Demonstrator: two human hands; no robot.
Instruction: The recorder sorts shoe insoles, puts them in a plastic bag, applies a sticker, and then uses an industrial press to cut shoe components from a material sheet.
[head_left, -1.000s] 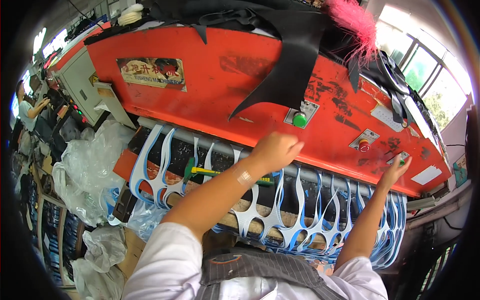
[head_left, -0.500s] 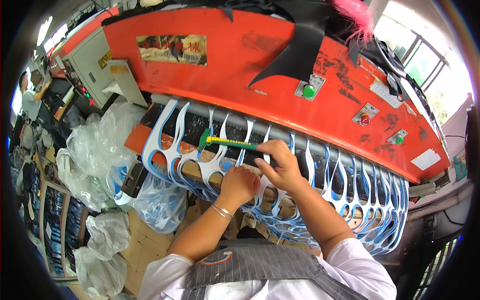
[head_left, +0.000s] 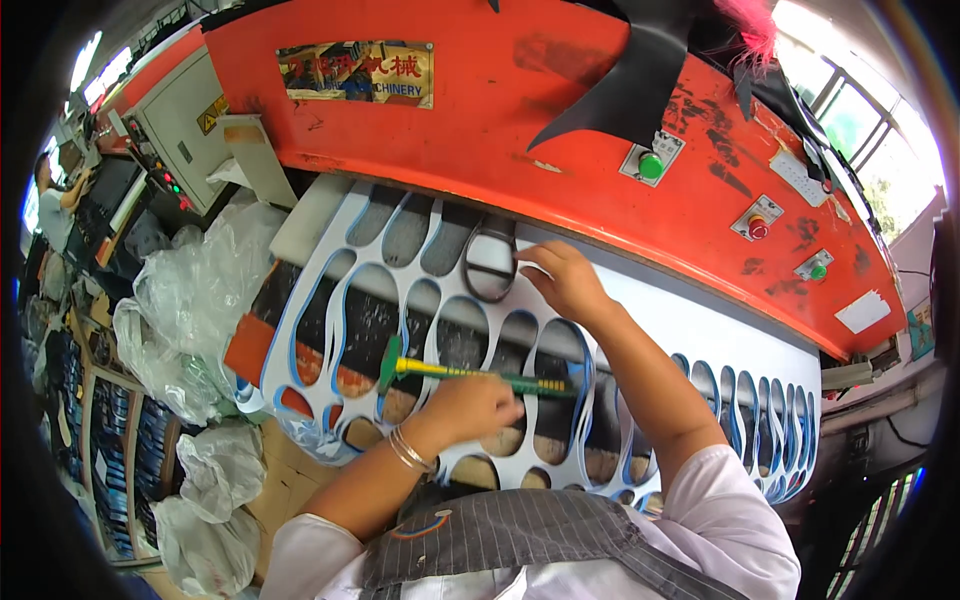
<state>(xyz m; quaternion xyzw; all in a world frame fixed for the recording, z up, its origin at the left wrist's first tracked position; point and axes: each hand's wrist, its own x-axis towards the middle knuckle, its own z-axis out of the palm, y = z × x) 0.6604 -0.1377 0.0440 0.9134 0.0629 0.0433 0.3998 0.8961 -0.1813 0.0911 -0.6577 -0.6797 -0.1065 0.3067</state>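
Red machine housing [head_left: 560, 110] overhangs cut white sheet [head_left: 690, 330]; plastic bags [head_left: 190, 300] crowd left; sheet's right side open.

Bright daylight from the windows [head_left: 860, 110] on my upper right, blown out to white glare there, orange machine housing [head_left: 520, 130] evenly lit, soft shadows under my forearms, strong fisheye bending, dark vignette rim, slightly soft edges.

a factory floor: big orange cutting press [head_left: 520, 110], die-cut white sheet [head_left: 440, 300], control buttons [head_left: 650, 165].
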